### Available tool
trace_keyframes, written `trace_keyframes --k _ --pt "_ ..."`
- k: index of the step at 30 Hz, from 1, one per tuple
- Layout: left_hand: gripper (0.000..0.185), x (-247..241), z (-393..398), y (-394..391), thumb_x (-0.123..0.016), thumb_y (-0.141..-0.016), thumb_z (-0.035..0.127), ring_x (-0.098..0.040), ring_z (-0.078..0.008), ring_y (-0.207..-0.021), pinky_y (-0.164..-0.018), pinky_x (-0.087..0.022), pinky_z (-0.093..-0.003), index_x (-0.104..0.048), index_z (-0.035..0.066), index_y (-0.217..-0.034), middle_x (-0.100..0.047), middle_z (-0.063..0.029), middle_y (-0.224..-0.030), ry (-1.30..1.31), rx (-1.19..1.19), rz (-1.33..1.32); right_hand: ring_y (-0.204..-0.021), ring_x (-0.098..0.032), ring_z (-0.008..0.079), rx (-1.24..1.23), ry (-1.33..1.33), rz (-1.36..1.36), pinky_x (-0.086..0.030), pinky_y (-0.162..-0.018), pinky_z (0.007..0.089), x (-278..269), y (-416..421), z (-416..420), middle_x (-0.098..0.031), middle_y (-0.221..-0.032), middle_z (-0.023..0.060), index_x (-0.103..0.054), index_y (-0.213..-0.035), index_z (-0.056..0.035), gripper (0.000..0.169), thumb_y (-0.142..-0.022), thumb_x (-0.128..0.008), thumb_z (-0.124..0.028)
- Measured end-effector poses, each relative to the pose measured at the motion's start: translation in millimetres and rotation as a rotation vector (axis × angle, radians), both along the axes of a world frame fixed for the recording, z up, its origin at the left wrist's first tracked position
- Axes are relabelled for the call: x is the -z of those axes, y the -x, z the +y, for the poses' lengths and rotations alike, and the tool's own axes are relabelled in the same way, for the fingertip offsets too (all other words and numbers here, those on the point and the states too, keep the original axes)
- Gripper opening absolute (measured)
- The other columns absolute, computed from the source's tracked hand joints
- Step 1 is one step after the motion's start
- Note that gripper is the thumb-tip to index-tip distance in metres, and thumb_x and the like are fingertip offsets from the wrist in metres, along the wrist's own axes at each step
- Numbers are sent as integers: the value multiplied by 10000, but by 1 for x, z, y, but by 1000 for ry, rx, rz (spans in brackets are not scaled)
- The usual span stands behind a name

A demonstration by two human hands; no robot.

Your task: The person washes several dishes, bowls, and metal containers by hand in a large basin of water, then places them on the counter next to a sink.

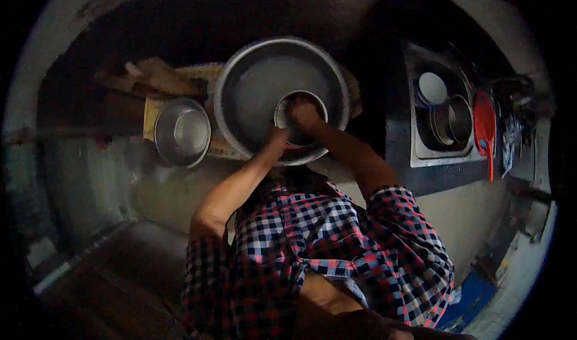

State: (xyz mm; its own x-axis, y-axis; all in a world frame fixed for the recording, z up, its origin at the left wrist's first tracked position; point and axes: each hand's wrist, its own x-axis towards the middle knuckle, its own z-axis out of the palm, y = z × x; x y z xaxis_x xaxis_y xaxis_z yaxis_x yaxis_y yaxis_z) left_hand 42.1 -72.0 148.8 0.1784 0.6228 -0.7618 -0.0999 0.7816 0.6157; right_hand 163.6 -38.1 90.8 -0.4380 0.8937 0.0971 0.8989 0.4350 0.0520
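A large round metal basin (252, 87) stands in front of me. Inside it, towards the near right, is a smaller round metal bowl (301, 92). My right hand (306, 114) reaches down into this bowl, fingers hidden from view. At the bowl's left rim is my left hand (277, 137), blurred, so its grip is unclear. Something red shows just under the bowl's near edge. Left of the basin sits another round metal pot (191, 130), with no hand on it.
To the right, a metal sink (419, 153) in a dark counter holds a white bowl (432, 88) and metal pans (459, 119). A red plastic strainer (484, 119) lies beside it. Yellowish cardboard (151, 114) is under the left pot.
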Motion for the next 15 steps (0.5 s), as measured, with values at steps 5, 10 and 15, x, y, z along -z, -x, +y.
trace_keyframes --k 5,10,15 --pt "621 57 7 -2 -462 -742 93 -525 -356 -855 -546 -512 -452 -130 141 -1265 -418 -196 -1095 -137 18 282 -719 -564 309 182 484 239 -465 -641 362 31 5 -25 -581 -764 126 -597 -768 -49 183 -640 -541 -168" --pt "652 36 15 9 -463 -719 32 -472 -299 -990 -748 -445 -369 -137 87 -1281 -362 -223 -1180 -218 215 477 -825 -538 249 530 1106 1464 -433 -712 371 85 28 -7 -571 -865 110 -575 -848 -70 232 -711 -528 -252" --pt "655 1 41 51 -492 -703 12 -352 -312 -1110 -923 -280 -358 -178 73 -1275 -315 -208 -1230 -1202 254 679 -807 -537 191 680 1327 2351 -430 -707 388 22 31 8 -572 -813 65 -546 -908 -110 220 -777 -486 -277"
